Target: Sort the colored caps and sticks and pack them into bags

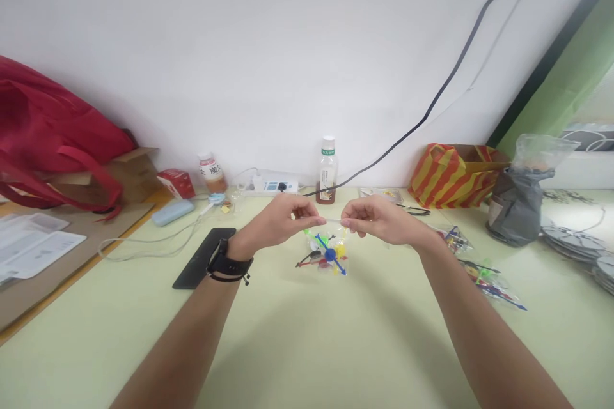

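Observation:
Between my hands hangs a small clear plastic bag (330, 254) holding colourful plastic spinner arrows, with blue, green, yellow, red and black pieces showing through. My left hand (283, 220), with a black watch on its wrist, pinches the left end of the bag's top edge. At the right end of the same edge, my right hand (377, 218) pinches with thumb and fingers. The edge is drawn out straight between them. Similar filled bags (492, 281) lie on the table beside my right forearm.
On the left are a black phone (204, 259), a light blue case (173, 212), a white cable and a red backpack (57, 121). A drink bottle (327, 172) and a power strip (273, 185) stand by the wall. To the right sit a striped bag (451, 176) and a grey bag (515, 211).

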Available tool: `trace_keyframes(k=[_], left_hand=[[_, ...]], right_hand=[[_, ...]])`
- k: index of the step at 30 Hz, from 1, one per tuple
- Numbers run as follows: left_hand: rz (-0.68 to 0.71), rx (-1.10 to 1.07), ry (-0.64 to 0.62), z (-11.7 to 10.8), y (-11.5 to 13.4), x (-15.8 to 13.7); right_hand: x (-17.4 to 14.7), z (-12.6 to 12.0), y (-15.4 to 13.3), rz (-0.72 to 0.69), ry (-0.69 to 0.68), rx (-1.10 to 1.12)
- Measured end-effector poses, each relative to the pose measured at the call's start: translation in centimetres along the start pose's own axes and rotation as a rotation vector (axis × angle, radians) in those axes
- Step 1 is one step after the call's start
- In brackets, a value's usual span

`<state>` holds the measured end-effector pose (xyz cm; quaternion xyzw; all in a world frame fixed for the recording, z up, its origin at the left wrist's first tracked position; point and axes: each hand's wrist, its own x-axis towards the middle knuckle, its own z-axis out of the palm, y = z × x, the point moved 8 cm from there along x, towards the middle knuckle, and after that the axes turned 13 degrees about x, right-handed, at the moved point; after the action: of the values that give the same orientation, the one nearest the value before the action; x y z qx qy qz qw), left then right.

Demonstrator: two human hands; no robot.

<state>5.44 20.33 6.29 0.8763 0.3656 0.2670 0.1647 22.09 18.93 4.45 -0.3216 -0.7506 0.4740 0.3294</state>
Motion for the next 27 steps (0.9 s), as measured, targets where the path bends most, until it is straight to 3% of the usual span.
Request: trace_keyframes(k=[6, 10, 15, 20, 23, 27], left_hand=[[-0.014, -0.031, 0.111, -0.4, -0.3, 0.0], [-0.028, -0.023, 0.116, -0.7, -0.6, -0.1], [-0.080, -0.016, 0.222, -2.3, -1.5, -0.4], [-0.085, -0.052, 0.188, -2.5, -1.4, -0.5], [-0.066, -0.075, 0.143, -1.8, -0.9, -0.3], [-0.092, -0.100, 0.112, -1.1, -1.2, -0.1]], right_hand=[[1.2, 0.4, 1.4, -0.055, 0.055, 0.114], [1.6, -0.2, 1.5, -0.105, 0.174, 0.025], [1.1, -1.4, 2.0, -0.072, 0.241, 0.017], [0.4, -2.6, 0.2, -0.239, 0.387, 0.050], [0.8, -1.5, -0.7, -0.290, 0.324, 0.068], [1.1, -0.6, -0.7, -0.244, 0.242, 0.046]])
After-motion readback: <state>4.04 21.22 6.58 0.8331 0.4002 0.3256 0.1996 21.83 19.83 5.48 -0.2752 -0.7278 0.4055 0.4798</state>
